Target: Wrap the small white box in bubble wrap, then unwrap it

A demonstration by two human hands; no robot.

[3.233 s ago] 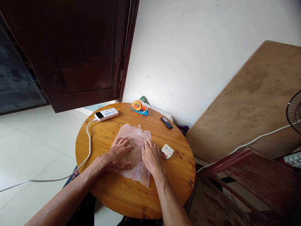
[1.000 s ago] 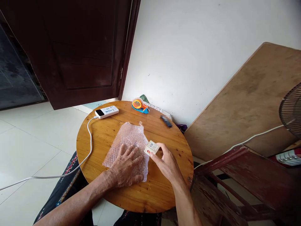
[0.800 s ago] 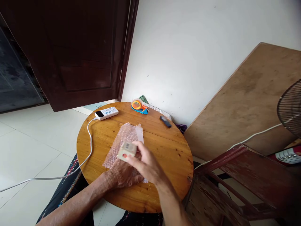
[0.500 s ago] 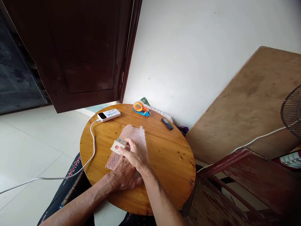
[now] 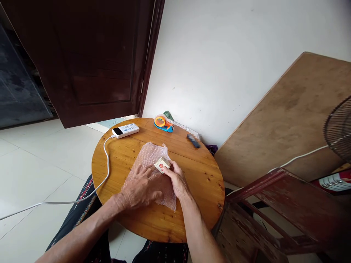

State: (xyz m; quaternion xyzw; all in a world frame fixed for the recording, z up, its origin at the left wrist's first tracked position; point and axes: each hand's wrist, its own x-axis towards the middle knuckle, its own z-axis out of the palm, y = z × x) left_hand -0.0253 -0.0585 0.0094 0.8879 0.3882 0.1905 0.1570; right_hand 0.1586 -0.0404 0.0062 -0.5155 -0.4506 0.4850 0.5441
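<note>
A small cream-coloured box (image 5: 162,165) with a red round mark is gripped between the thumb and fingers of my right hand (image 5: 177,178), above the right part of a bubble wrap sheet (image 5: 152,151). My left hand (image 5: 141,187) lies over the left part of that sheet, palm down, its fingers spread and the thumb pointing right. Some of the sheet is hidden under both hands. The wrap rests on a round wooden table (image 5: 203,182).
On the far side of the table are an orange and blue tape dispenser (image 5: 163,123), a blurred dark object (image 5: 193,141) and a white power bank (image 5: 125,130). Its white cable (image 5: 106,160) drops over the left edge. A wooden chair (image 5: 263,212) stands at the right.
My right hand has carried the box to the right, uncrossing from over my left hand. The left hand has shifted left and its fingers now show spread on the wrap.
</note>
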